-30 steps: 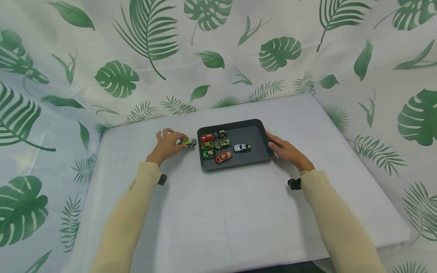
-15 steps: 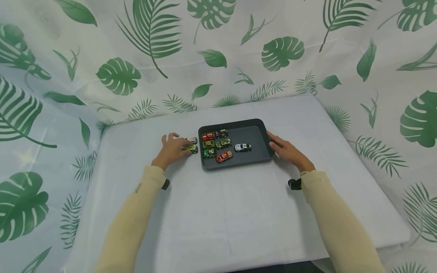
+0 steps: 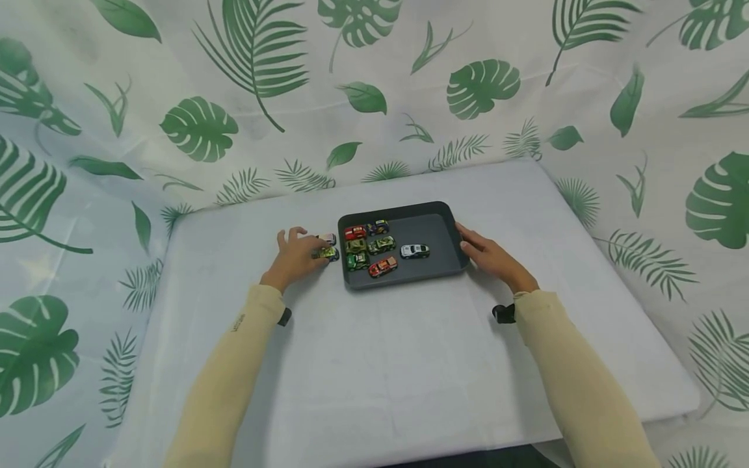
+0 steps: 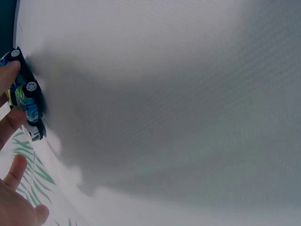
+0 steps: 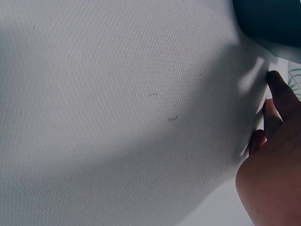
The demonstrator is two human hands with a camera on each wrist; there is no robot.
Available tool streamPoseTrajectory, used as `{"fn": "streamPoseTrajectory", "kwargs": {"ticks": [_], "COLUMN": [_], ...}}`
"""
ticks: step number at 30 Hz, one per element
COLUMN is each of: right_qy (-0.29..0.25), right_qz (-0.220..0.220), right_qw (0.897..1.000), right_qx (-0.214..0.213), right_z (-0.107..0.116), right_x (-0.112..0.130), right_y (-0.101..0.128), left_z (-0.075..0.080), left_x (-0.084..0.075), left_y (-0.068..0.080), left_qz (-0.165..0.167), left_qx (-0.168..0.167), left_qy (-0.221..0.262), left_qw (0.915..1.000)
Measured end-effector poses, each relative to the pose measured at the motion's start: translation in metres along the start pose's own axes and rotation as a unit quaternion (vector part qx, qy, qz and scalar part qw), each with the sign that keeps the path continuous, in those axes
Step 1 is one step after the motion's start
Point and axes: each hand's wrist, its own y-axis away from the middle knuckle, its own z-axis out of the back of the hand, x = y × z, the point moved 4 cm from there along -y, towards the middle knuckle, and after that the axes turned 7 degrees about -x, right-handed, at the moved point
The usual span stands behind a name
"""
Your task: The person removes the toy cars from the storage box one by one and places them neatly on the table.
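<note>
Left hand (image 3: 294, 257) is down on the desk (image 3: 409, 364) just left of the tray, fingers curled round a little yellow-green toy car (image 3: 329, 253), with a pale second car (image 3: 328, 238) tucked just behind it. In the left wrist view that car (image 4: 26, 96) is pinched only at the fingertips (image 4: 10, 77), wheels showing, so the hold looks light. It could squirt loose and roll across the smooth cloth. Moving right, the dark tray (image 3: 447, 224) holds seven cars bunched on its left half, and the white car (image 3: 415, 251) sits a bit apart. Any car brought in low over the near rim could clip the wall or knock the packed row out of line. Right hand (image 3: 490, 257) lies against the tray's right edge, fingers relaxed and holding nothing. A nudge from that side might slide the tray toward the left hand.
</note>
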Motion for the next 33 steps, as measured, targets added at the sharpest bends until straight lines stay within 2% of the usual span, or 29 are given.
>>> {"fn": "streamPoseTrajectory", "kwargs": {"ticks": [4, 8, 14, 18, 21, 25, 28, 33], "right_qy": [0.005, 0.002, -0.004, -0.008, -0.018, -0.033, -0.04, -0.053], "right_qz": [0.002, 0.01, 0.015, 0.017, 0.017, 0.012, 0.009, 0.004], "right_qw": [1.0, 1.0, 1.0, 1.0, 1.0, 0.999, 0.999, 0.999], "right_qx": [0.0, -0.001, 0.0, 0.001, -0.002, -0.004, -0.004, -0.005], "right_z": [0.001, 0.002, 0.003, 0.002, 0.006, 0.008, 0.007, 0.006], "right_x": [0.001, 0.002, 0.0, -0.004, -0.006, -0.006, -0.006, 0.0], "right_y": [0.0, 0.001, 0.001, 0.0, 0.0, 0.0, 0.002, 0.006], "left_z": [0.006, 0.015, 0.035, 0.043, 0.046, 0.045, 0.042, 0.035], "left_x": [0.0, 0.002, -0.003, -0.016, -0.034, -0.058, -0.074, -0.094], "left_y": [0.001, -0.003, -0.016, -0.029, -0.044, -0.06, -0.067, -0.078], "left_qz": [0.001, 0.02, 0.05, 0.035, 0.006, -0.019, -0.023, -0.032], "left_qx": [-0.011, -0.04, -0.094, -0.108, -0.11, -0.098, -0.087, -0.072], "left_qy": [0.025, 0.081, 0.197, 0.237, 0.262, 0.269, 0.262, 0.264], "left_qw": [0.9996, 0.9957, 0.9746, 0.9648, 0.9587, 0.9579, 0.9609, 0.9613]}}
